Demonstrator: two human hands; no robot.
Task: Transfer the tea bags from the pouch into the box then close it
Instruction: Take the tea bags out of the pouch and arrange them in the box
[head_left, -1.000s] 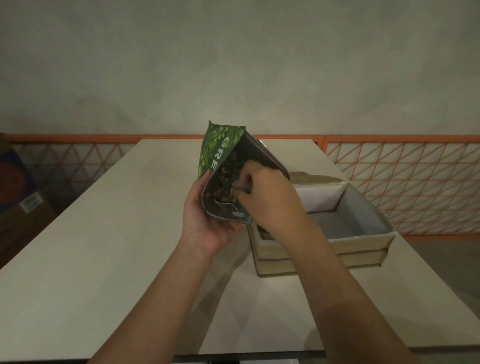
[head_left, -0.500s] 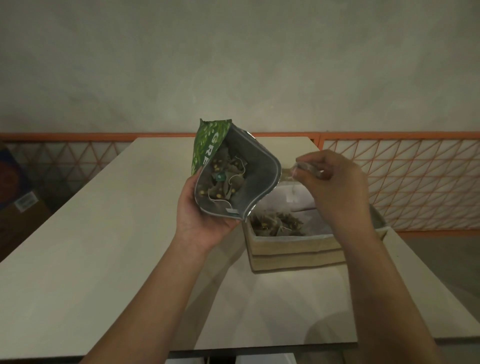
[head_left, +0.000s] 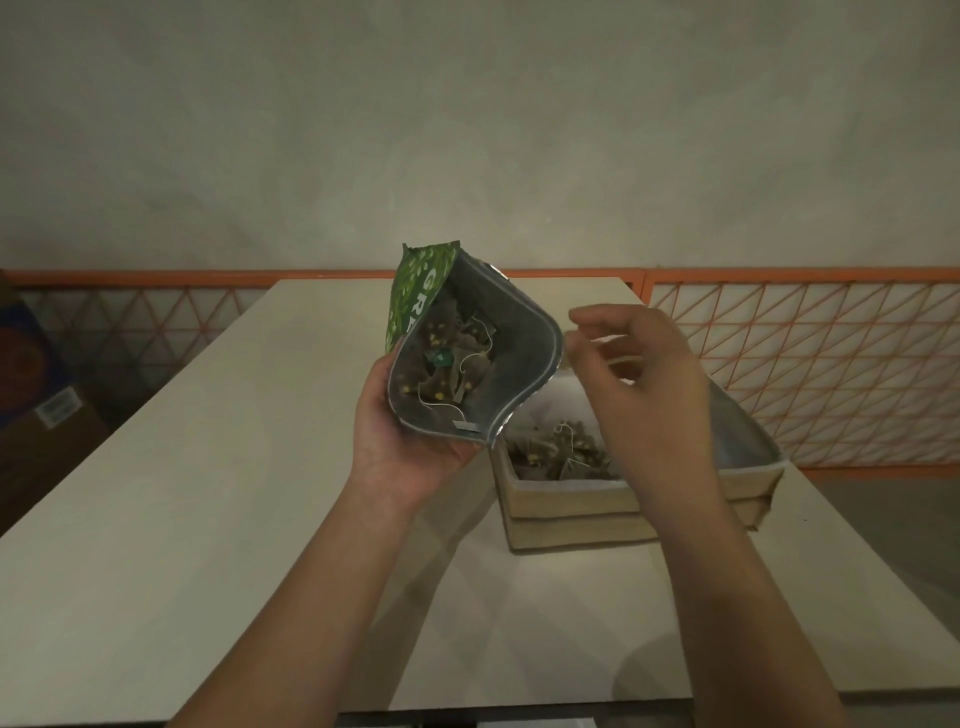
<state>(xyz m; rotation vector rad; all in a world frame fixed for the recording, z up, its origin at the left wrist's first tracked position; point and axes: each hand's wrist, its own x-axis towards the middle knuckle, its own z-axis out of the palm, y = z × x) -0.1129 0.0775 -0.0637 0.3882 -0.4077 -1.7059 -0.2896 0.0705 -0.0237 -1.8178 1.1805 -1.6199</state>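
The left hand (head_left: 410, 441) is gripping the pouch (head_left: 470, 364), mouth open toward the right hand (head_left: 644, 384), whose empty fingers are hanging loosely apart above the box (head_left: 571, 504). Mid-transfer, I judge: next it needs to be reaching left into the pouch and pinching more tea bags (head_left: 452, 364).

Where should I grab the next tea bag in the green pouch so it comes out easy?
Go for the tea bags through the pouch mouth, which tilts open toward you and the box. Come in from the right with the empty right hand, since the left hand cups the pouch's base. Pinching a top bag's corner or its white string probably works best, as they lie tangled.
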